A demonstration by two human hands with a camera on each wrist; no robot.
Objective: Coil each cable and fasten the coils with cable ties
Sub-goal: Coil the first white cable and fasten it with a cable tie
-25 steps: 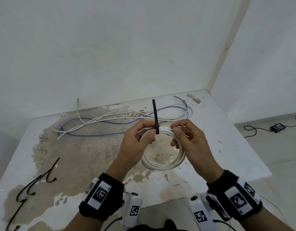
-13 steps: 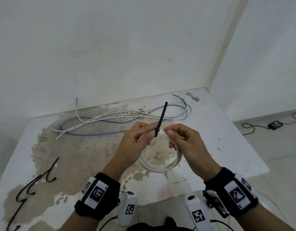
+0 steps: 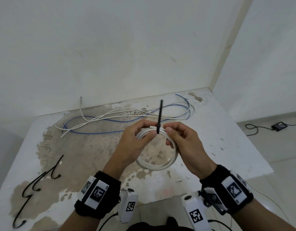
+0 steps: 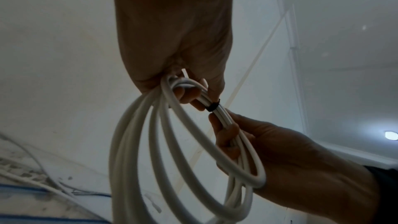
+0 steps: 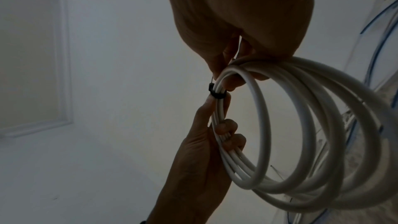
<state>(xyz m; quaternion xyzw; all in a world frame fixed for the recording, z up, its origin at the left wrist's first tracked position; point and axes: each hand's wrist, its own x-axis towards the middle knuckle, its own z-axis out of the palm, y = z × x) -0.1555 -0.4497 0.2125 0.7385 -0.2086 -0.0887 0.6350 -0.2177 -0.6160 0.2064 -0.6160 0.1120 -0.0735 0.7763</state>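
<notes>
A white cable coil (image 3: 158, 165) hangs in the air above the table, held at its top by both hands. A black cable tie (image 3: 159, 117) is wrapped round the top of the bundle, its tail pointing straight up. My left hand (image 3: 137, 140) grips the strands just left of the tie, and my right hand (image 3: 180, 140) grips them just right of it. In the left wrist view the tie band (image 4: 213, 106) circles the strands between the two hands. The right wrist view shows the same band (image 5: 216, 92) snug on the coil (image 5: 301, 125).
Loose white and blue cables (image 3: 127, 116) lie uncoiled at the table's far side. Several black cable ties (image 3: 38, 182) lie near the left front. The worn white table (image 3: 227, 147) ends at a right edge; a black adapter and cord (image 3: 279, 126) sit on the floor beyond.
The tie's tail swung from leaning right back to upright, and the coil and both hands shifted slightly. Both hands kept their grip on the coil.
</notes>
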